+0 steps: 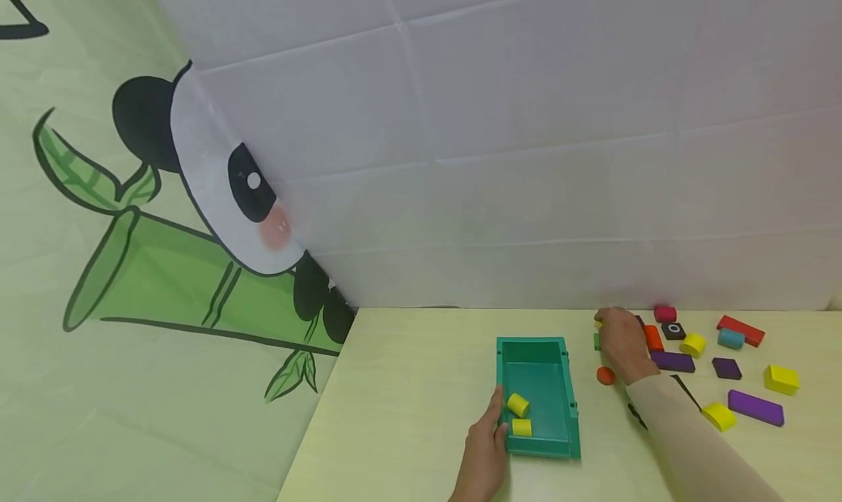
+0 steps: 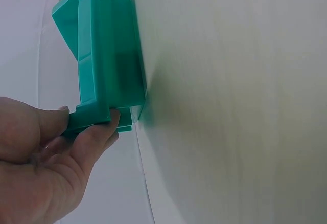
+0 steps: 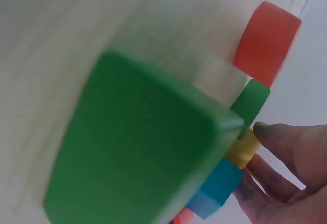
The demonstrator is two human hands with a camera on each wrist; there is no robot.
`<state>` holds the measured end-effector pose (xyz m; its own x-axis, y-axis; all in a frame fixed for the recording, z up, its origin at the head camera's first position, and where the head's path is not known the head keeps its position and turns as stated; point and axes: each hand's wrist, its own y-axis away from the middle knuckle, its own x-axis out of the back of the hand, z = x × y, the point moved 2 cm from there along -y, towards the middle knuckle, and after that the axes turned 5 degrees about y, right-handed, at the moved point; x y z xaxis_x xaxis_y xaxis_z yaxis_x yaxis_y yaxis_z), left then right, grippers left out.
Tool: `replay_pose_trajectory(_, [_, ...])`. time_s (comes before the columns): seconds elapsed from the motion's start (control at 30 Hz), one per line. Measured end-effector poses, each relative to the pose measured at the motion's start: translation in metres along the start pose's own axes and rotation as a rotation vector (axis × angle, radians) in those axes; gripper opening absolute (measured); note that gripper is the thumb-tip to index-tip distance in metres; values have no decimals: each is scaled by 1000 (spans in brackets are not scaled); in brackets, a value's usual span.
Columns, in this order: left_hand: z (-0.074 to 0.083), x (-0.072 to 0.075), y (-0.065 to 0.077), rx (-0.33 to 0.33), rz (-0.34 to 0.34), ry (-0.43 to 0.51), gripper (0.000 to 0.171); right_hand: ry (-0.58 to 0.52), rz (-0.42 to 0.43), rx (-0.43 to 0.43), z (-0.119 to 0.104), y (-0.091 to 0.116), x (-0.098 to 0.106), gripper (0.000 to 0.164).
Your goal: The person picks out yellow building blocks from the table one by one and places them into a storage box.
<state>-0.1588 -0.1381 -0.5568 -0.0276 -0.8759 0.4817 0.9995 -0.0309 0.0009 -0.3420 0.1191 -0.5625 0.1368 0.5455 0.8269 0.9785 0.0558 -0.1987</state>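
Note:
My left hand (image 1: 482, 447) grips the left side of a teal plastic box (image 1: 549, 447), with the thumb over the rim and fingers beneath it in the left wrist view. Inside the box lie two yellow cylinders, one tilted (image 1: 517, 405) and one nearer the front (image 1: 522, 427). Further right, at the back of the table, my right hand (image 1: 621, 341) pinches a yellow block (image 3: 242, 151) between thumb and fingers. In the right wrist view a green block (image 3: 250, 102) and a blue block (image 3: 213, 189) sit right beside it. An orange round block (image 1: 606, 375) lies nearer me.
Scattered blocks fill the right side: purple bars (image 1: 756, 407), a red bar (image 1: 741, 329), a blue cylinder (image 1: 731, 339) and several yellow pieces (image 1: 781, 379). A large green block (image 3: 133, 147) looms close to the right wrist camera. A white cloth (image 1: 526, 158) hangs behind the table.

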Motion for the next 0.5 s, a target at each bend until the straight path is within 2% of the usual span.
replay_pose_trajectory(0.5, [1,-1,1,8,10,-4,58,-40,30,-31,-7,4,5,20])
